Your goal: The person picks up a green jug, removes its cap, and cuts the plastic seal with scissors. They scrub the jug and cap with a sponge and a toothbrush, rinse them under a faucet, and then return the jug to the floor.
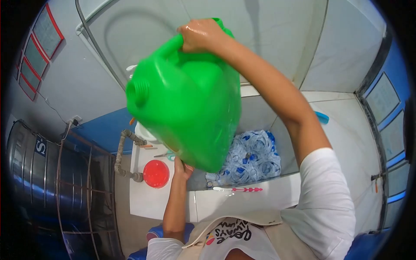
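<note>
A large green jerrycan (190,104) is held up above the basin, tilted so that its open, threaded mouth (138,92) faces left. My right hand (201,35) is wrapped round its top handle, and the hand looks wet. From below, my left hand (183,169) supports the jerrycan's lower side, with some fingers hidden behind it. Under the jerrycan, the grey basin (260,104) holds a heap of clear coiled tubing with blue parts (251,156). A white and pink brush (240,189) lies on the basin's front ledge.
On the white counter left of the basin are a red round dish (156,173) and scissors (164,154). A grey pipe (119,158) rises at the counter's left edge. Farther left stands a dark shiny tank (39,177) behind a rusty metal frame (89,190). A blue brush (321,117) lies to the right.
</note>
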Tool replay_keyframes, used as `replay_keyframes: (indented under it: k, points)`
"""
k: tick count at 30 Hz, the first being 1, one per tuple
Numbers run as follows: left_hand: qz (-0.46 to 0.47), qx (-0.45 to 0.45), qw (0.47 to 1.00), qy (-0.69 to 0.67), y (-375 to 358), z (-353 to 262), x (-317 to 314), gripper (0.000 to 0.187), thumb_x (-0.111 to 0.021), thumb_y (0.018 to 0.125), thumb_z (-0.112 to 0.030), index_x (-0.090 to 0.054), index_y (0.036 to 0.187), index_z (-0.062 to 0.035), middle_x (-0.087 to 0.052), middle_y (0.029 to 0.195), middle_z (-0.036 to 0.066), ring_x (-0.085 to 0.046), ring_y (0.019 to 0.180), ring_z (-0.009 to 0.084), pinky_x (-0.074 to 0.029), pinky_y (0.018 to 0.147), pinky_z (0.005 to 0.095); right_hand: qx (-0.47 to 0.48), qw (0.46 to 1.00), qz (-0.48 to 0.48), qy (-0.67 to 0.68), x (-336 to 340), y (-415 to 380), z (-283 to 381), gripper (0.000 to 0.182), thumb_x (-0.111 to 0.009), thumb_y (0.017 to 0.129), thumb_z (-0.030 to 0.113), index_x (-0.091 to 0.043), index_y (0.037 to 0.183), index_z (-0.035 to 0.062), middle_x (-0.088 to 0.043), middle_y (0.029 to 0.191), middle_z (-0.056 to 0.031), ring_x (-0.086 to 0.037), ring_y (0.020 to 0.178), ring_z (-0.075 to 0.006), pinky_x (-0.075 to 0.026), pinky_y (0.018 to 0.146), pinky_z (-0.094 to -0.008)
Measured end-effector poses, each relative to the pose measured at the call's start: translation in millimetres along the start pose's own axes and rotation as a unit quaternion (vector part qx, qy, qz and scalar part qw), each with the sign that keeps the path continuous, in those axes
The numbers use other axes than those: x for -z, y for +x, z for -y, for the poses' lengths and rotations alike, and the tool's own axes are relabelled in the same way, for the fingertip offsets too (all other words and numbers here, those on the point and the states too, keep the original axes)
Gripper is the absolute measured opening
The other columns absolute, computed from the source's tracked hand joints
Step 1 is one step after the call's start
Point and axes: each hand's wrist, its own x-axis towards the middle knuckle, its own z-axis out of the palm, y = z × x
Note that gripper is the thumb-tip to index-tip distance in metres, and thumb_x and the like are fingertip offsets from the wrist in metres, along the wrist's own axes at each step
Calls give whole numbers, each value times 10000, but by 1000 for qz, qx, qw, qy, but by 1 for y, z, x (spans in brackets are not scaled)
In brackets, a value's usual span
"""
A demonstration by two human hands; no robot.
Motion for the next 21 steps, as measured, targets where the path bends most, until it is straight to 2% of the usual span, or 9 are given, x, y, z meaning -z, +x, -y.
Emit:
replay_keyframes:
  k: [4, 5, 6, 8, 11, 14, 16, 19, 21]
  points:
    - [44, 30, 986, -160, -109, -18, -14, 375, -505, 890, -325, -518, 1132, -38, -598, 1036, 73, -573, 943, 215, -487, 833, 315, -48, 994, 98, 20, -8, 15, -4, 360, -627, 650, 363, -685, 846, 67, -664, 833, -157, -641, 776, -315, -508, 675, -409]
    - [68, -99, 989, -86, -134, -31, -2, 500, -501, 879, -393, -459, 1232, -41, -543, 1164, 99, -538, 1025, 238, -449, 906, 352, -69, 992, 94, 42, -4, 12, 1, 364, -621, 664, 369, -687, 856, 68, -666, 841, -153, -639, 795, -314, -505, 696, -405]
    - [35, -137, 988, -55, -144, -54, 22, 641, -512, 839, -510, -421, 1280, -54, -492, 1236, 115, -516, 1066, 244, -445, 914, 375, -90, 990, 92, 64, 1, 10, 3, 368, -615, 678, 375, -689, 867, 69, -668, 848, -149, -638, 815, -314, -502, 717, -401]
    - [-36, -199, 979, 6, -208, -102, -21, 688, -493, 837, -557, -388, 1314, -73, -468, 1259, 120, -485, 1105, 242, -444, 904, 374, -110, 987, 75, 94, 12, 7, 6, 383, -624, 669, 386, -688, 872, 68, -666, 840, -151, -637, 802, -320, -503, 704, -394]
    - [-132, -246, 960, 33, -200, -101, -29, 683, -488, 841, -566, -394, 1316, -86, -469, 1257, 119, -477, 1115, 234, -449, 886, 355, -164, 972, 42, 160, 19, 13, 6, 413, -638, 661, 422, -689, 891, 84, -667, 866, -145, -636, 819, -312, -500, 715, -395]
    - [-125, -238, 963, 32, -176, -64, -30, 679, -500, 830, -570, -419, 1303, -89, -464, 1268, 119, -477, 1122, 228, -449, 879, 351, -161, 976, 57, 133, -14, 18, -9, 473, -662, 646, 481, -687, 915, 93, -669, 899, -132, -635, 849, -304, -495, 733, -404]
    - [-149, -225, 962, 41, -186, -68, -39, 672, -509, 824, -571, -456, 1268, -69, -497, 1225, 113, -484, 1109, 219, -448, 876, 359, -148, 980, 70, 115, -51, 3, -32, 500, -651, 659, 511, -685, 810, 36, -667, 807, -149, -637, 707, -303, -494, 652, -397]
    - [-138, -276, 949, 67, -198, -105, -43, 636, -465, 862, -535, -471, 1239, -23, -538, 1164, 113, -512, 1088, 241, -433, 884, 358, -272, 920, 171, 223, -78, -51, -80, 525, -667, 635, 499, -677, 901, 46, -669, 886, -155, -642, 807, -306, -493, 705, -391]
    - [-121, -364, 906, 180, -191, -124, -55, 642, -428, 873, -536, -455, 1258, -23, -510, 1227, 140, -514, 1105, 252, -412, 915, 352, -273, 912, 50, 301, -133, -108, -127, 406, -600, 744, 347, -643, 876, -35, -645, 804, -211, -636, 747, -328, -479, 663, -423]
